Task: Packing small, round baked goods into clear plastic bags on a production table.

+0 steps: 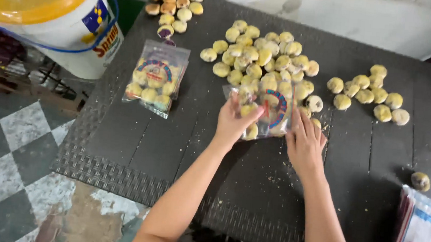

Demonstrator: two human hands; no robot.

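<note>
My left hand [234, 121] and my right hand [305, 141] both grip a clear printed plastic bag [271, 112] that lies on a dark woven mat [164, 148]. The bag holds several round pale-yellow pastries. The left hand pinches the bag's left edge, and the right hand holds its right edge. Just beyond the bag lies a large heap of loose pastries [261, 59].
A filled bag of pastries [156, 78] lies to the left. Smaller groups of pastries sit at the far left [175, 9] and right [369, 91]; one lone pastry [420, 181]. A stack of unfilled bags [420, 233] is at bottom right. A white bucket with a yellow lid [57, 21] stands off the mat, on the tiled floor [13, 158].
</note>
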